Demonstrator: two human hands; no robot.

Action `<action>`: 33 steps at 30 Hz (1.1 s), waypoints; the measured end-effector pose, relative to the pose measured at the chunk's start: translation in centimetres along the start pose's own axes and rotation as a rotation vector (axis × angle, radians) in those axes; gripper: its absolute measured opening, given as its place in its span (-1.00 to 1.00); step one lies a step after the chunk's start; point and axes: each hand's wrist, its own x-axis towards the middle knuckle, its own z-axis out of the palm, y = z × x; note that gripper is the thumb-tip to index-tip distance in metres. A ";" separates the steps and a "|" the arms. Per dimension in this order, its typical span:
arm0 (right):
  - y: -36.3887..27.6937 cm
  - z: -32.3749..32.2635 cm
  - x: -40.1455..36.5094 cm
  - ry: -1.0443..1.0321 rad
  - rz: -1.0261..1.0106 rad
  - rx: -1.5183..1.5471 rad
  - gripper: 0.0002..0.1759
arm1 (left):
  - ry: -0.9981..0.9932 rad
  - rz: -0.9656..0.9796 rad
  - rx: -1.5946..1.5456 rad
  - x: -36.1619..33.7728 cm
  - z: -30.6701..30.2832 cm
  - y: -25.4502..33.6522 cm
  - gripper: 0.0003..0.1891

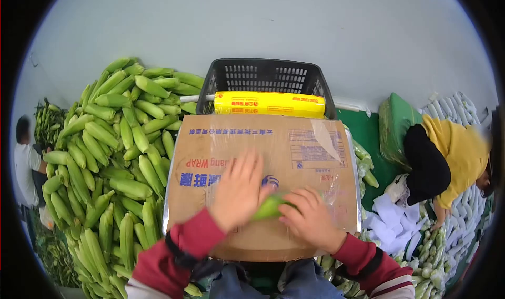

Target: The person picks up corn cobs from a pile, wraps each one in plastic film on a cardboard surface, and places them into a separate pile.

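A green ear of corn lies over the front half of a cardboard box. My right hand has its fingers curled round the right end of the corn. My left hand is spread flat, blurred by motion, above the box, its thumb by the corn's left end. Behind the box, a yellow roll of wrap rests across a black basket. Clear film covers part of the box top.
A large heap of unwrapped corn rises at the left. On the right are a green wrapped block, white sheets, wrapped produce and a bending person in yellow. Another person sits far left.
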 end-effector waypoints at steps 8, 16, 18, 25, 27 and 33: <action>2.6 1.9 5.0 -0.237 0.002 0.040 -0.42 | -0.717 -0.021 0.127 10.6 2.7 -4.2 -0.11; -1.9 -6.4 -7.3 -0.734 0.112 0.737 -0.40 | -0.590 -0.086 -0.364 8.7 0.8 -5.8 -0.26; -1.1 -6.2 -10.8 -0.491 0.409 0.963 -0.42 | -0.029 -0.025 -0.672 4.3 1.5 -4.9 -0.35; -2.5 -6.0 -4.5 -0.766 0.845 2.594 -0.23 | 0.103 -0.118 -1.728 0.0 -5.5 6.7 -0.65; -3.6 -4.5 -2.2 -0.757 0.481 2.859 -0.14 | 0.304 -0.174 -2.175 1.4 -7.5 8.1 -0.69; -3.9 -3.6 -3.0 -0.441 0.747 2.055 -0.28 | 0.394 -0.350 -1.338 1.9 -8.7 4.2 -0.57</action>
